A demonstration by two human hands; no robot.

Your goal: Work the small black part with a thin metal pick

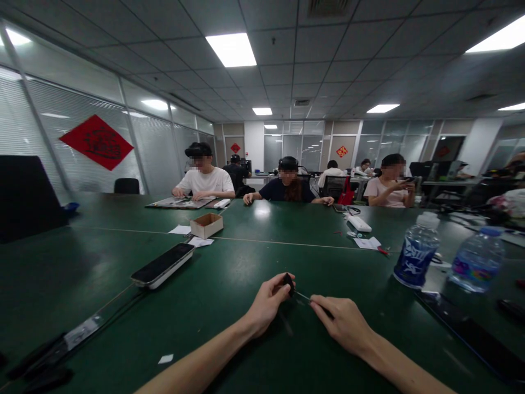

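Observation:
My left hand hovers just above the green table, its fingers pinched on a small black part. A thin metal tool runs from that part to my right hand, which is closed around the tool's handle. The two hands are close together near the table's front middle. What the black part is I cannot make out.
A phone on a white power bank lies to the left, a small cardboard box behind it. Two water bottles stand at the right. Three people sit across the table. A dark flat device lies at the right front.

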